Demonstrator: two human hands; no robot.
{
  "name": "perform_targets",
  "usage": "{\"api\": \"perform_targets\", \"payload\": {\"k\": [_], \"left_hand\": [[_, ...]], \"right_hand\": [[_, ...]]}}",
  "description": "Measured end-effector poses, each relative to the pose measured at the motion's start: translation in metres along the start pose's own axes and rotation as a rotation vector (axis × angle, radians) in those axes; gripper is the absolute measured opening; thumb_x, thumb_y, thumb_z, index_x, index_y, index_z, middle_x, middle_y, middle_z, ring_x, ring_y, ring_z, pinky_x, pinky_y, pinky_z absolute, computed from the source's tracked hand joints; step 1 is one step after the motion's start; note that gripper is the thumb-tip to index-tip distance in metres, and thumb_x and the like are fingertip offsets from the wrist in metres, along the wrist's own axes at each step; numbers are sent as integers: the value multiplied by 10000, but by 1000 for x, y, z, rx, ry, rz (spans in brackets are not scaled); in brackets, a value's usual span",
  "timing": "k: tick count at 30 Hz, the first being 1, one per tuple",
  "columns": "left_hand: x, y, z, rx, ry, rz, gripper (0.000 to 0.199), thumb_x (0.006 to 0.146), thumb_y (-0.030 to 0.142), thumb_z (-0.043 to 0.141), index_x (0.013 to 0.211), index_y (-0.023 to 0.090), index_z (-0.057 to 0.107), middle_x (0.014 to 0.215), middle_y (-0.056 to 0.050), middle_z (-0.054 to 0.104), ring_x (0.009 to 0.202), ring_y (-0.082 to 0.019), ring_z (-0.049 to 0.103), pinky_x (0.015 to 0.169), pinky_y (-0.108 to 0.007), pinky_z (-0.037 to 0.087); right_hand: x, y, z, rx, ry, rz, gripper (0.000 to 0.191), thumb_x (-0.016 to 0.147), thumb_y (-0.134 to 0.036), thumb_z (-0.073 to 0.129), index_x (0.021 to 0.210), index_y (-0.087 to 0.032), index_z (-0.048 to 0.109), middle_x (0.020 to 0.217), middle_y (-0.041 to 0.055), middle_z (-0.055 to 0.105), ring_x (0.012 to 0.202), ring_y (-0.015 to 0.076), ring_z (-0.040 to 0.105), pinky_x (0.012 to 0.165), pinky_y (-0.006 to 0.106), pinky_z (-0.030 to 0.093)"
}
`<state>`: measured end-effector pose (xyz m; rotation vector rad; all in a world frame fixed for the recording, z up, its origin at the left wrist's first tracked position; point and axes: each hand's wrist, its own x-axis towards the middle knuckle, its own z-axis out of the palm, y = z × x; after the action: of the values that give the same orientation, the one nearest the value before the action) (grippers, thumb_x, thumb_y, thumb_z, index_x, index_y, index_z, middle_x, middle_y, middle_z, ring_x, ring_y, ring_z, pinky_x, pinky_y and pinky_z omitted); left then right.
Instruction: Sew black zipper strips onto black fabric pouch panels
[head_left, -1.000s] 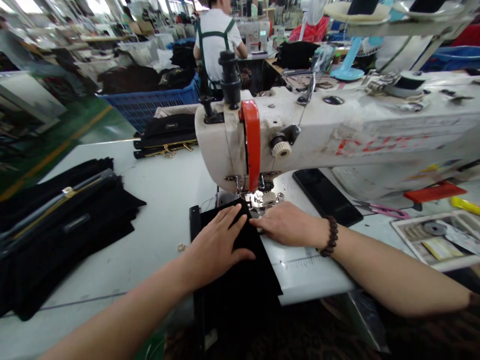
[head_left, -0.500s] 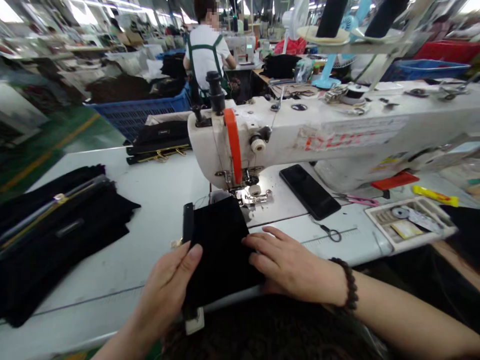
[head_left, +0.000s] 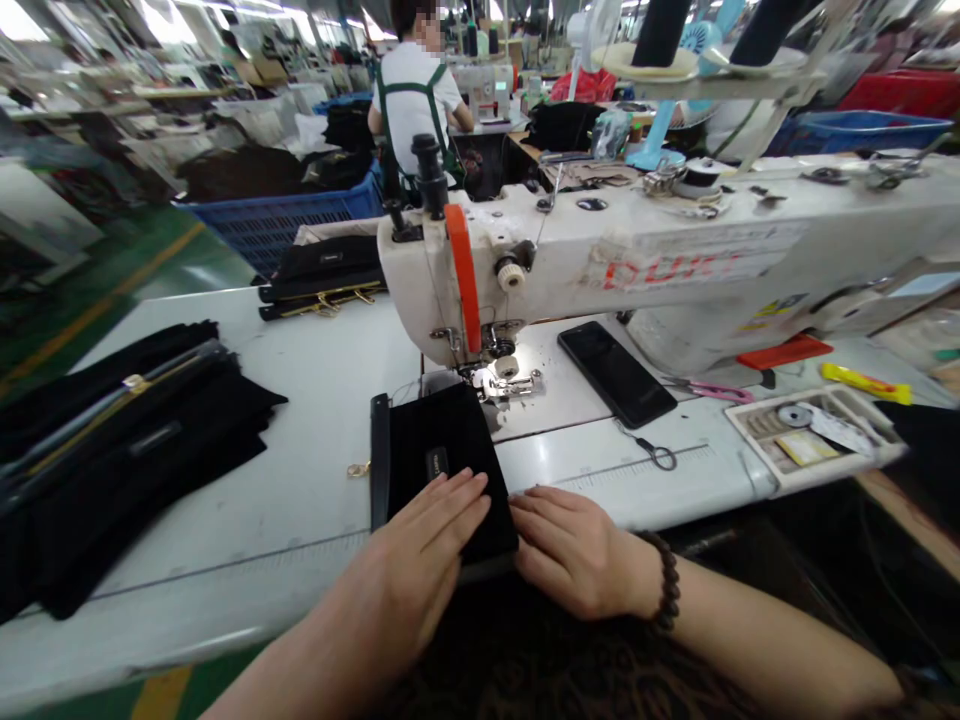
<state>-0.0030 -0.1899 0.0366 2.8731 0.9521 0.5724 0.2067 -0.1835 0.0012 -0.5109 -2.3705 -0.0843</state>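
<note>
A black fabric piece with a small label and a zipper strip along its left edge lies on the white table, just in front of the presser foot of the white sewing machine. My left hand lies flat on the near end of the fabric, fingers together. My right hand, with a bead bracelet at the wrist, rests beside it at the fabric's right near corner, fingertips touching the edge.
A stack of black zippered pieces lies at the left, another pile behind the machine head. A black phone, pink scissors, small snips and a parts tray sit at the right. A person works beyond.
The fabric has come back from under the presser foot toward the table's near edge. Both hands slid back with it and now press its near end.
</note>
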Motion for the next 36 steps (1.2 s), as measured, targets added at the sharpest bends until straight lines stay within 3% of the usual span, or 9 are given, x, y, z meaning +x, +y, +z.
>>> {"api": "perform_targets", "payload": {"k": [12, 24, 36], "left_hand": [[-8, 9, 27, 22, -101, 38, 387, 828, 20, 342, 1187, 45, 482, 1252, -166, 497, 1216, -261, 398, 967, -442, 416], [-7, 12, 28, -38, -40, 69, 396, 846, 20, 306, 1223, 24, 426, 1264, -181, 471, 1255, -260, 335, 1000, -460, 372], [-5, 13, 31, -35, -123, 55, 360, 855, 43, 324, 1174, 40, 490, 1228, -165, 516, 1193, -249, 429, 973, -442, 412]], "right_hand": [[-19, -12, -1, 13, 85, 72, 171, 750, -38, 542, 596, -103, 578, 654, 53, 618, 630, 132, 538, 668, 318, 475], [-19, -15, -2, -32, 72, 23, 204, 741, -35, 565, 561, -129, 567, 521, -11, 534, 536, 98, 440, 647, 304, 421], [-24, -15, -3, -39, 53, 81, 216, 776, -48, 525, 581, -137, 555, 514, -18, 501, 533, 95, 399, 667, 297, 396]]}}
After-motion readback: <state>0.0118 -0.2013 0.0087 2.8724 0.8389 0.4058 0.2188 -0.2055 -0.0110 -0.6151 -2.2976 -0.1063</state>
